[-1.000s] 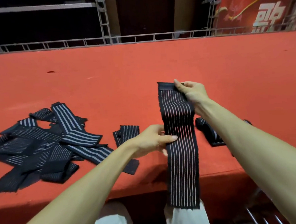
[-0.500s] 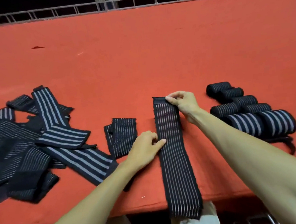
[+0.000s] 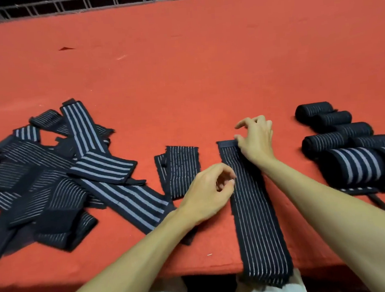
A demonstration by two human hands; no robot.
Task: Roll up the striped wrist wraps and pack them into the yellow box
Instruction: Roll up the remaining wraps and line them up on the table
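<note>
A striped wrap is laid flat across the near table edge.
The left hand is curled at its side, and no grip can be confirmed. Its far end is touched by the thumb of the right hand, whose fingers are loosely bent.

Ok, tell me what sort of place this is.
Probably a packing bench in a workshop or warehouse: a red cloth-covered table, a metal wire rack behind it, a heap of flat wraps and rolled wraps.
</note>
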